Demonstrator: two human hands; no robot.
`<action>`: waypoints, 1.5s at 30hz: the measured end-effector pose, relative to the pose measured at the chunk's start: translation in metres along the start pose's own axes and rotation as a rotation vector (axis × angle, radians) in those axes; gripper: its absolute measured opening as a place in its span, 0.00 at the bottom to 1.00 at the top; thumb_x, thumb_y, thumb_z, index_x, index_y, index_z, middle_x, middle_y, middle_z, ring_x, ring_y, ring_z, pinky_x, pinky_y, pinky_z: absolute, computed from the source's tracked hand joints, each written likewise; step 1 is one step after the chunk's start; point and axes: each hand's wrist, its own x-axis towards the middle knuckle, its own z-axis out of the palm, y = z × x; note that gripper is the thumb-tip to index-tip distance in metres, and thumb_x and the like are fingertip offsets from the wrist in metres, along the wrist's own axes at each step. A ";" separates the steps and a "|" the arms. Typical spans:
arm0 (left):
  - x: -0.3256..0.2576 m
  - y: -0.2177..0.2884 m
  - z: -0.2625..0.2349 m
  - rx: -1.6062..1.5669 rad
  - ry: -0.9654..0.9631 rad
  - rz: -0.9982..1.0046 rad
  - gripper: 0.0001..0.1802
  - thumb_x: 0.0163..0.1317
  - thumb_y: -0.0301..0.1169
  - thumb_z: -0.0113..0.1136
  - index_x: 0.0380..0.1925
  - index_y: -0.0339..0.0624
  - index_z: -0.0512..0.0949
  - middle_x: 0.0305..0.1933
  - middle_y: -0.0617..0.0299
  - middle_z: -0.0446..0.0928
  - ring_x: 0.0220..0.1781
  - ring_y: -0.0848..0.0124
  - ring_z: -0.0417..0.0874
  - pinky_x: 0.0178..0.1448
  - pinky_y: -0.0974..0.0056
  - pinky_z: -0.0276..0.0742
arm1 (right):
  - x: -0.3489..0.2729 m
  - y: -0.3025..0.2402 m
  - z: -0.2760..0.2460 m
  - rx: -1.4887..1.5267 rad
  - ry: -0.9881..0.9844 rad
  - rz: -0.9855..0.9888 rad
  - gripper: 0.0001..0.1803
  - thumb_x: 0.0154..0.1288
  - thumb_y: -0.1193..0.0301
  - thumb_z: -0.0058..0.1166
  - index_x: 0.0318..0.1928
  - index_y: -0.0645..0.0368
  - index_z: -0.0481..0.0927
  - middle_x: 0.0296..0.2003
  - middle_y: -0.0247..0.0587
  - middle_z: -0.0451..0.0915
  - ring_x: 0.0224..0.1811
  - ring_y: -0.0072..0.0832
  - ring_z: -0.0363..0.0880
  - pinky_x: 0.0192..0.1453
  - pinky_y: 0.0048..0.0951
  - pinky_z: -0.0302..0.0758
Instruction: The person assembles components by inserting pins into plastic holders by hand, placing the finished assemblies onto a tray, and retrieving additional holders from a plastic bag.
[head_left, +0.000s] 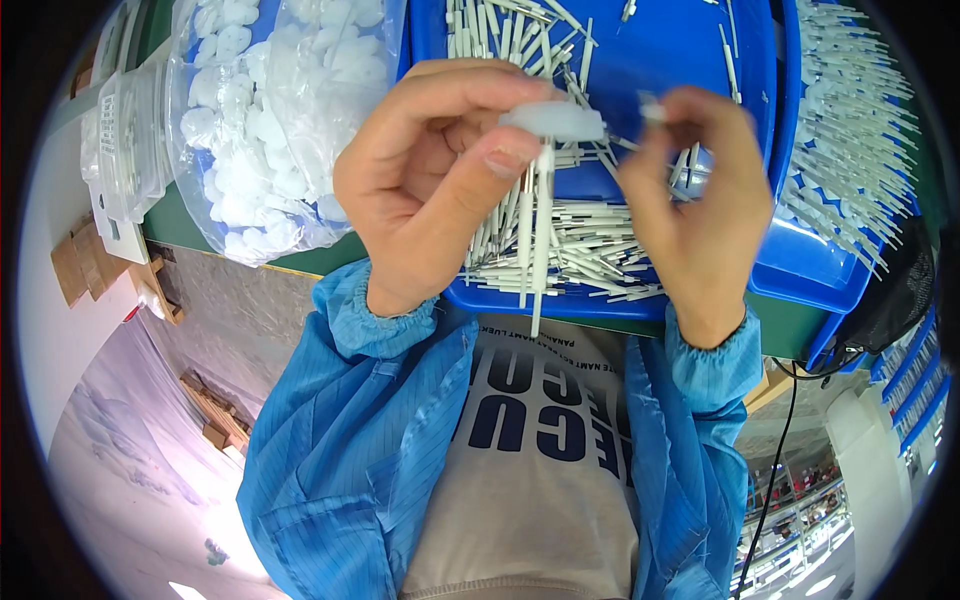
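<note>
My left hand (425, 180) is closed, pinching a translucent white plastic cap (560, 121) between thumb and fingers. Two slim white rods (541, 235) point down from under the cap, over the tray; whether they are fixed in it I cannot tell. To the right, my right hand (705, 200) is raised and slightly blurred, with thumb and forefinger closed on a small whitish piece (652, 107) whose kind does not show. Below both hands, many loose white rods with metal ends (590, 245) lie in a blue tray (690, 40).
A clear plastic bag (270, 130) of rounded white caps lies at the left. On the right, another blue tray (810, 280) holds many white rods standing up in dense rows (850, 130). Clear plastic containers (135, 140) sit at the far left. A black cable (785, 440) hangs at the lower right.
</note>
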 end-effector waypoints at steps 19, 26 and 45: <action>-0.004 0.006 0.010 -0.137 -0.049 -0.213 0.17 0.72 0.36 0.55 0.52 0.33 0.74 0.45 0.51 0.82 0.44 0.67 0.85 0.49 0.65 0.83 | -0.020 -0.043 -0.021 0.318 -0.212 0.154 0.10 0.74 0.75 0.48 0.53 0.60 0.74 0.38 0.40 0.84 0.26 0.29 0.82 0.31 0.24 0.74; -0.005 0.001 0.011 -0.091 -0.020 -0.151 0.17 0.72 0.37 0.55 0.52 0.35 0.75 0.44 0.53 0.82 0.43 0.68 0.85 0.48 0.66 0.82 | -0.023 -0.040 -0.023 0.245 -0.205 0.192 0.08 0.72 0.76 0.50 0.50 0.60 0.75 0.37 0.42 0.84 0.24 0.31 0.82 0.28 0.26 0.75; -0.006 0.001 0.018 -0.222 -0.110 -0.177 0.17 0.71 0.36 0.56 0.53 0.35 0.72 0.52 0.51 0.75 0.52 0.62 0.82 0.56 0.59 0.81 | -0.024 -0.038 -0.007 0.151 0.191 0.122 0.08 0.61 0.78 0.63 0.40 0.61 0.79 0.19 0.37 0.77 0.14 0.29 0.76 0.18 0.27 0.68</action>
